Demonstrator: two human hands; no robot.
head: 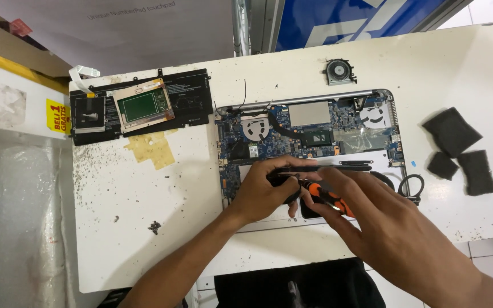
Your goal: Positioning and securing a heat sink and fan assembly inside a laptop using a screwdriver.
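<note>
An opened laptop base (392, 108) lies on the white table, its blue circuit board (315, 122) and two fans exposed. My left hand (263, 191) rests on the lower half of the laptop, fingers pinching a thin black bar (343, 167) that runs across it. My right hand (372, 211) grips an orange and black screwdriver (329, 197), its tip pointing toward my left fingers. What lies under the hands is hidden.
A black battery pack (192, 100) with a touchpad module (142, 105) on it lies at the far left. A loose fan (339, 72) sits behind the laptop. Three dark foam pads (452, 131) lie right. Small screws (155, 227) and a yellow tape patch (150, 149) lie left.
</note>
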